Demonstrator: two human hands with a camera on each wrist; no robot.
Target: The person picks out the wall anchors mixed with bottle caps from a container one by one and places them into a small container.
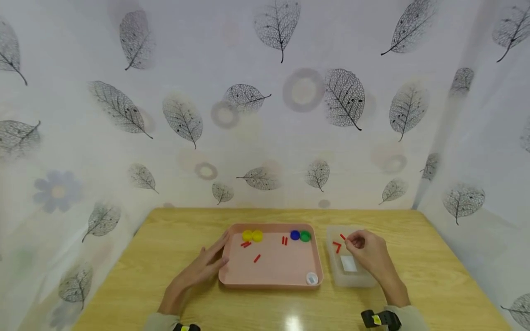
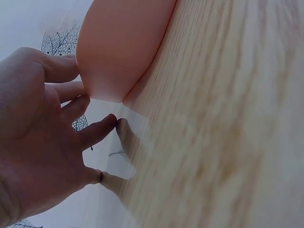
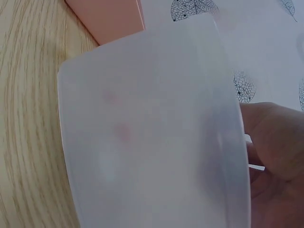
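Observation:
My left hand (image 1: 203,265) rests against the left rim of a pink tray (image 1: 285,264), its fingers spread. In the left wrist view, the thumb and some fingertips touch the tray wall (image 2: 123,42). Over a translucent plastic box (image 1: 352,279), my right hand (image 1: 370,253) pinches a small red stick (image 1: 342,236) between thumb and fingertips. Several more red sticks (image 1: 338,248) lie in the box beside a white square piece (image 1: 348,263). The box wall (image 3: 152,104) hides most of the fingers in the right wrist view.
On the tray lie two yellow caps (image 1: 257,236), a blue cap (image 1: 295,235), a green cap (image 1: 305,236), several red sticks (image 1: 257,258) and a round white piece (image 1: 312,278). Behind the wooden table (image 1: 256,312) hangs a leaf-patterned cloth (image 1: 265,147).

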